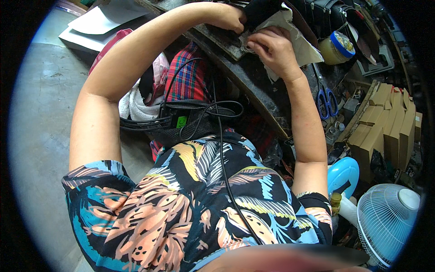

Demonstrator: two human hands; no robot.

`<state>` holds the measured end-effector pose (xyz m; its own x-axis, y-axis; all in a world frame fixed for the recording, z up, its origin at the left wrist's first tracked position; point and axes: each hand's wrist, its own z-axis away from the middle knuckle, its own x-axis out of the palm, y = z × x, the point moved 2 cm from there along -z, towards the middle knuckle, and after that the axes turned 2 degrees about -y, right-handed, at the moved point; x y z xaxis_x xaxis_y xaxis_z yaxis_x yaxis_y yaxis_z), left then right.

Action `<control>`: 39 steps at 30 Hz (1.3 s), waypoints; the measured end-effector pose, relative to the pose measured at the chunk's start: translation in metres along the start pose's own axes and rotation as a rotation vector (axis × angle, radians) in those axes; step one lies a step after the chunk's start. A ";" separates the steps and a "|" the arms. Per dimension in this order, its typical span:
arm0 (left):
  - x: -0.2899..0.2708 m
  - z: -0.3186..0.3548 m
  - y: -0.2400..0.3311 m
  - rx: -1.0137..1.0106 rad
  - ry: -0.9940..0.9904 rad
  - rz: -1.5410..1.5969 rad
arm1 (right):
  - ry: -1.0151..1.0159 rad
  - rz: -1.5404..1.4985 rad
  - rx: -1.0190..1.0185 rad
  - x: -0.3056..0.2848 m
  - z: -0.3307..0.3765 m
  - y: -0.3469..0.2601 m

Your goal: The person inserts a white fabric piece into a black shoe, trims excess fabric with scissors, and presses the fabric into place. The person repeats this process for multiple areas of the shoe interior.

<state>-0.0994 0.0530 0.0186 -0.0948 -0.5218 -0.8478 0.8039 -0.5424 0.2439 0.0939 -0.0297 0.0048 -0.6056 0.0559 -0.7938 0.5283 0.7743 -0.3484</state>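
Note:
At the far edge of the view my left hand (229, 19) is closed, its fingertips against a black piece of material (263, 12). What exactly it pinches is hidden. Just to the right, my right hand (275, 49) has its fingers curled and thumb and forefinger together at the frayed edge of an off-white cloth (304, 44). This cloth spreads behind and beneath that hand over a dark, worn workbench (253, 84). Scissors with blue handles (327, 100) lie right of my right forearm. A jar with a blue rim (336, 48) stands beyond them.
Dark bags or leather pieces (333, 16) crowd the far right. Folded cardboard boxes (385, 124) and a pale blue fan (390, 217) stand at the right. White sheets (97, 25) lie at the far left. Black cables (219, 136) hang across my lap and front.

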 end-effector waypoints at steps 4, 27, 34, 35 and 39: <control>0.003 0.000 -0.004 0.062 0.050 0.010 | 0.012 -0.024 0.071 0.004 -0.001 -0.001; 0.040 0.061 0.031 0.207 0.739 0.089 | -0.085 0.182 0.004 -0.008 0.000 -0.016; 0.049 0.072 0.035 0.410 0.756 -0.216 | -0.049 -0.156 0.100 -0.006 0.000 -0.002; 0.050 0.074 0.037 0.433 0.755 -0.301 | 0.004 -0.174 0.065 -0.007 -0.001 -0.001; 0.050 0.077 0.038 0.497 0.779 -0.303 | 0.095 -0.263 0.134 -0.008 0.002 0.001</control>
<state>-0.1185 -0.0440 0.0218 0.3020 0.1703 -0.9380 0.4527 -0.8915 -0.0161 0.0998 -0.0307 0.0097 -0.7814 -0.0720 -0.6198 0.4162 0.6800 -0.6037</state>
